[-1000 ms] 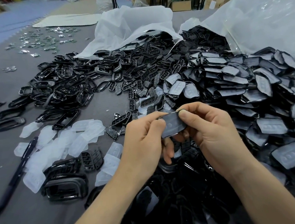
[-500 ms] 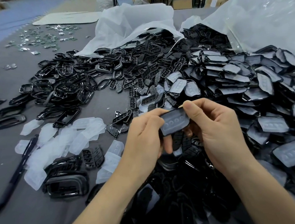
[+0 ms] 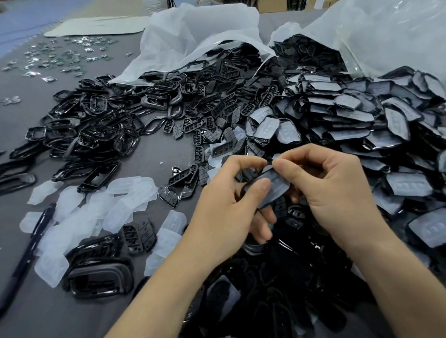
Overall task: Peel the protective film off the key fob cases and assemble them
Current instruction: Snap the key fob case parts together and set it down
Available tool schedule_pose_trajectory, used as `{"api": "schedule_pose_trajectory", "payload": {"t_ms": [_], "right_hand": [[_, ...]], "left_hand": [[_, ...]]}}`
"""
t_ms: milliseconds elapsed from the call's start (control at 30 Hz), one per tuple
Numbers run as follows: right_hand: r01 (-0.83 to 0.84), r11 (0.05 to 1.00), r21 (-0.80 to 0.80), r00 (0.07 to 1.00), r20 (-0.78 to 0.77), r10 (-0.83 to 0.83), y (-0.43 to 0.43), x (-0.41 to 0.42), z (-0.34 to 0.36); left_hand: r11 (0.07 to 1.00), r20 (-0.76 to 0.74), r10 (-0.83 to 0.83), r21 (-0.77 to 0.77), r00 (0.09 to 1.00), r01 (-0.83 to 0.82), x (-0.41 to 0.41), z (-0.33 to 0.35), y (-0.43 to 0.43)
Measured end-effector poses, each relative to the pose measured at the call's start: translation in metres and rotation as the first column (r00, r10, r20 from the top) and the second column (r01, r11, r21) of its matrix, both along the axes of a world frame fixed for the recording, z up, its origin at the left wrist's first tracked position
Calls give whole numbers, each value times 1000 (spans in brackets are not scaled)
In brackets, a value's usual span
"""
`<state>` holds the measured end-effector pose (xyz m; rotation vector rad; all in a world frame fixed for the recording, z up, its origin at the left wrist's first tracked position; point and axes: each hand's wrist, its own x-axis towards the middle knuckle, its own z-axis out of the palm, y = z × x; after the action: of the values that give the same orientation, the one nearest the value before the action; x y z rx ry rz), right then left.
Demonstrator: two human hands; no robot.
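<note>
left grip (image 3: 228, 214) clamps the light, stiff black plastic key fob case (image 3: 267, 205) edgewise; right grip (image 3: 334, 188) pinches its slippery film (image 3: 278, 185) corner.

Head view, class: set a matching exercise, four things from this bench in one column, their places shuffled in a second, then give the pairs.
1 pen
2 peeled films
3 filmed case
4 white bag

A far side, spilling black parts
B pinched between left hand and right hand
C loose pile beside the pen
D lying at far left

Pairs: 1-D, 2-C, 3-B, 4-A
</note>
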<state>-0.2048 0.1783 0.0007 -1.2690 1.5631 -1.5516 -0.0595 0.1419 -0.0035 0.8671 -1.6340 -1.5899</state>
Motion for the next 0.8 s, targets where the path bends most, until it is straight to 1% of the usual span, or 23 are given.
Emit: {"api": "schedule_pose_trajectory", "payload": {"t_ms": [67, 133, 200, 233, 267, 300, 333, 367, 433, 467, 533, 600, 700, 800], "right_hand": [[-86, 996, -25, 994, 65, 87, 1, 0, 4], [-235, 971, -42, 966, 103, 238, 4, -3, 10], [-348, 936, -48, 933, 77, 351, 6, -6, 14], [-371, 928, -48, 926, 64, 373, 6, -7, 16], [-373, 927, -46, 926, 49, 375, 6, -8, 17], [-364, 931, -39, 931, 29, 365, 5, -9, 18], [-346, 938, -26, 938, 10, 347, 5, -10, 18], [-322, 947, -12, 947, 7, 322, 5, -11, 17], [-266, 964, 12, 963, 55, 265, 4, -13, 15], [-246, 969, 26, 965, 100, 242, 3, -14, 14], [-222, 973, 61, 959, 195, 207, 2, -17, 11], [-220, 972, 83, 937, 295, 187, 1, -19, 11], [-231, 969, 87, 891, 419, 175, 2, -21, 13], [-256, 961, 104, 845, 508, 170, 2, -24, 13]], "left_hand": [[994, -80, 12, 106, 997, -3, 0, 3, 0], [966, -190, 33, 258, 981, 18, 2, 6, -3], [897, -332, 39, 428, 943, 114, 5, 10, -6], [851, -392, 33, 494, 919, 181, 6, 12, -8], [804, -424, 27, 547, 905, 232, 7, 14, -8], [770, -426, 21, 584, 905, 257, 8, 15, -9], [761, -390, 7, 600, 921, 248, 7, 15, -8], [786, -321, -14, 582, 947, 209, 6, 14, -7], [874, -188, -22, 472, 982, 110, 3, 12, -6], [904, -177, 7, 422, 984, 69, 3, 10, -6], [930, -232, 66, 367, 970, 25, 3, 6, -9], [924, -314, 35, 371, 949, 88, 4, 7, -9], [881, -410, -24, 423, 912, 214, 7, 7, -8], [881, -428, -28, 416, 904, 224, 8, 5, -10]]}}
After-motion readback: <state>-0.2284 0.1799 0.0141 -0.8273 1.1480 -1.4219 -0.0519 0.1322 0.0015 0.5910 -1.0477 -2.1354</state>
